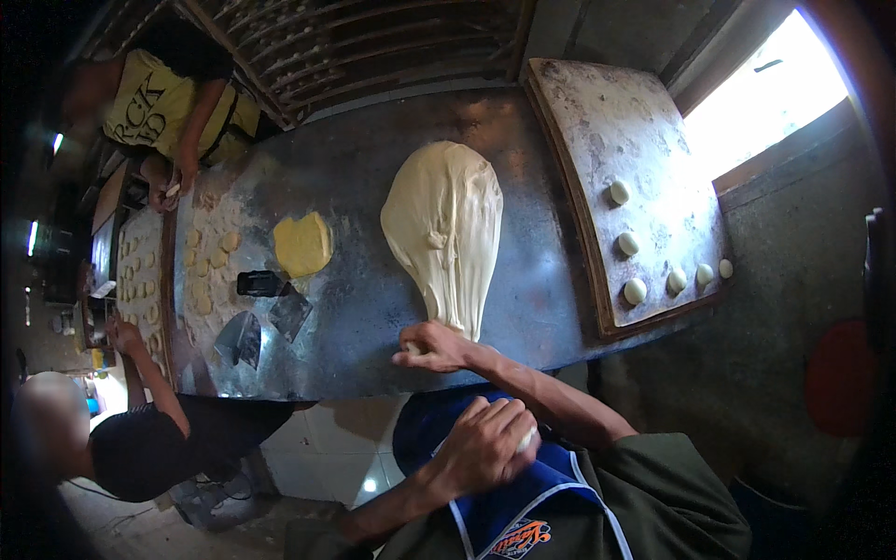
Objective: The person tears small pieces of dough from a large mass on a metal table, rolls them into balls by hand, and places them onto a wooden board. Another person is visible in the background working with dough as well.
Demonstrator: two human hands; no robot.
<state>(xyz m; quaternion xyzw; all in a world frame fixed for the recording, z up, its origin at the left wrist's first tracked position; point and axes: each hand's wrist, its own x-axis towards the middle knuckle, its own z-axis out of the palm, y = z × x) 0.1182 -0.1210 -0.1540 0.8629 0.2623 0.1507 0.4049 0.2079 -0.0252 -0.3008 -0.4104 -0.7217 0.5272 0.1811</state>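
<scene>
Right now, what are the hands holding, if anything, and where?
Right hand grips the big dough by its narrow near end. Left hand holds a small dough ball, mostly hidden; exact grip unclear.

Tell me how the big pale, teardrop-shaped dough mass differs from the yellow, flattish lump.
Size: the big pale, teardrop-shaped dough mass is much larger than the yellow, flattish lump.
Shape: the dough mass narrows at its near end; the yellow lump is compact.
Contact: the right hand is at the dough mass's narrow end; no hand touches the yellow lump.
Both lie on the dark, flat table.
</scene>
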